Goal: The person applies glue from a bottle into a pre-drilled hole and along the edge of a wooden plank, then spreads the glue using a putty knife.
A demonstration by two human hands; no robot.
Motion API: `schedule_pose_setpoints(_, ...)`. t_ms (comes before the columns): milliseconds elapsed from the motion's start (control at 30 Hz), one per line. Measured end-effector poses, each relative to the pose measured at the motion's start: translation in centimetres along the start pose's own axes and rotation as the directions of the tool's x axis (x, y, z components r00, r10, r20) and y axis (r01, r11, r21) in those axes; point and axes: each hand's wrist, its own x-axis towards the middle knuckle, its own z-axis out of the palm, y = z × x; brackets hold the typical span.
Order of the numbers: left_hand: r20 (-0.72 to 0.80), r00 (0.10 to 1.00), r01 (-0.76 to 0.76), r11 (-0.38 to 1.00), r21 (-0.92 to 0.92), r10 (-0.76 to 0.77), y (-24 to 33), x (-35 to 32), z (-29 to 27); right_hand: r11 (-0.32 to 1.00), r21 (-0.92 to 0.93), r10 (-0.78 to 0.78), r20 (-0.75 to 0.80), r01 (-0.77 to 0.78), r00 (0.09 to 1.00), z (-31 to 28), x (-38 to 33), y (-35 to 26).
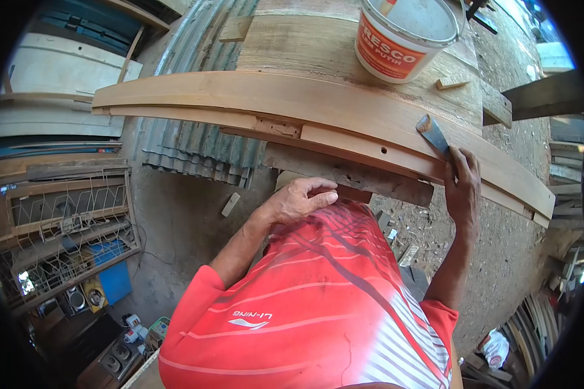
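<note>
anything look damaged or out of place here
Yes: the corrugated sheet's near edge looks ragged and uneven. The scraper in the right hand has a brown-stained tip, like rust or residue. Small debris also litters the ground.

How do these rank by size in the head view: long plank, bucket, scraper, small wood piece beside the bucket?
1. Long plank
2. Bucket
3. Scraper, partly hidden by the right hand
4. Small wood piece
</note>
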Motion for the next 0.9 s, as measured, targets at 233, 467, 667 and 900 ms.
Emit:
schedule_pose_setpoints(233,-0.102,0.994,0.019,0.999,-0.04,-0.023,-2.2,-1.4,-1.1,1.0,-0.018,0.012,-0.007,-0.012,1.0,-0.6,-0.3,-0.4)
schedule_pose_setpoints(467,-0.316,0.947,0.038,0.995,-0.092,-0.066,-4.2,-4.1,-5.0,0.994,-0.104,-0.046,-0.028,0.043,0.999,-0.3,-0.3,-0.5)
schedule_pose_setpoints(667,-0.521,0.847,-0.05,0.959,-0.281,-0.108,-6.4,-5.8,-8.8,0.997,0.01,0.077,-0.104,-0.077,0.992,0.8,0.3,-1.3)
schedule_pose_setpoints(900,-0.661,0.733,-0.219,0.866,-0.45,-0.158,-8.3,-5.8,-14.5,0.991,-0.094,0.065,-0.288,-0.095,0.956,1.9,0.7,-3.9)
